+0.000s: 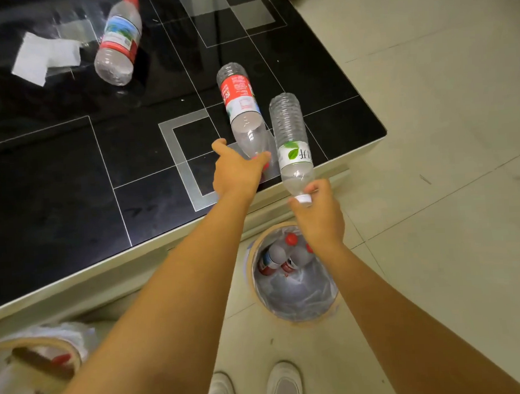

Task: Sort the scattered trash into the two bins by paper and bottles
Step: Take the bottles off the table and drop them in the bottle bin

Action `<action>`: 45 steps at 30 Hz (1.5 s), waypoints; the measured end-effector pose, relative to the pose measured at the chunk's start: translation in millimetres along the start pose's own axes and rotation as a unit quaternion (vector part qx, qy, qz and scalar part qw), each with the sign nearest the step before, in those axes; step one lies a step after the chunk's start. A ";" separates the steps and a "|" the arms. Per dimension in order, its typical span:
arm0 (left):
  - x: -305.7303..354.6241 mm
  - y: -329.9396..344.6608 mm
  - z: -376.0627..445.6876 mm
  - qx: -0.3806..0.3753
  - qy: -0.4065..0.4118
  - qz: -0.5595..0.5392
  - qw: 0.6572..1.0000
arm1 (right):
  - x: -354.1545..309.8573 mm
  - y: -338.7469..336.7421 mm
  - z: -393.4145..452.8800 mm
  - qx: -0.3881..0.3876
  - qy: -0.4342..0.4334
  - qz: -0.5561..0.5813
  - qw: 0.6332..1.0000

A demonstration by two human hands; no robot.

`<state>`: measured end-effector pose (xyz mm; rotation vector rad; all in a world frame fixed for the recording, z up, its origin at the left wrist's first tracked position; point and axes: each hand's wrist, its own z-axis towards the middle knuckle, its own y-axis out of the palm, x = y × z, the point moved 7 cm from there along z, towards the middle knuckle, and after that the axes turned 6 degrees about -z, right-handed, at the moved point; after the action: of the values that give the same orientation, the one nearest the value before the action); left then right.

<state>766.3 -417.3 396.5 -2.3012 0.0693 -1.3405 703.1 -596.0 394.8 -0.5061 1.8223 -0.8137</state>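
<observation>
Left hand [236, 171] grips a clear, red-labelled bottle [241, 106] by its neck over the glossy black table [53, 179]; right hand [319, 211] pinches a ribbed, leaf-labelled bottle [290, 134] at its white cap. Both held above the edge — round lined bin [295, 289] below holds bottles. A third bottle [118, 44] and white paper [43, 57] lie on the table.

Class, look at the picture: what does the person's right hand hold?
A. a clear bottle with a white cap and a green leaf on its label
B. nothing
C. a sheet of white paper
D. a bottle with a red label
A: the right hand grips the leaf-label bottle at its white cap, above the bin of bottles.
</observation>
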 end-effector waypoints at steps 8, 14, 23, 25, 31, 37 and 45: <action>-32.9 -21.5 -54.0 -0.026 0.123 0.004 0.992 | 13.2 2.9 -46.0 0.001 -0.004 -0.014 1.000; -117.0 -39.3 -138.0 -0.109 0.126 0.089 0.982 | 58.6 9.1 -112.3 0.015 0.060 -0.010 0.998; -142.3 -40.9 -176.1 -0.175 0.129 0.196 0.956 | 114.0 -4.1 -181.0 0.017 0.160 -0.017 0.987; -131.5 -31.9 -169.1 -0.185 0.172 0.246 0.936 | 116.2 -6.9 -174.6 0.018 0.159 -0.034 0.987; -123.2 9.6 -148.4 -0.235 0.223 0.364 0.873 | 127.7 2.3 -142.4 0.007 0.138 -0.076 0.987; -138.6 59.9 -124.3 -0.257 0.190 0.429 0.845 | 163.5 17.0 -108.6 -0.019 0.146 -0.123 0.981; -146.3 99.7 -89.6 -0.193 0.143 0.434 0.868 | 199.8 34.2 -69.3 -0.067 0.165 -0.136 0.975</action>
<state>634.3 -499.1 272.8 -1.8868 1.3991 -1.1887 564.1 -685.7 258.7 -0.7551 2.1552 -1.0103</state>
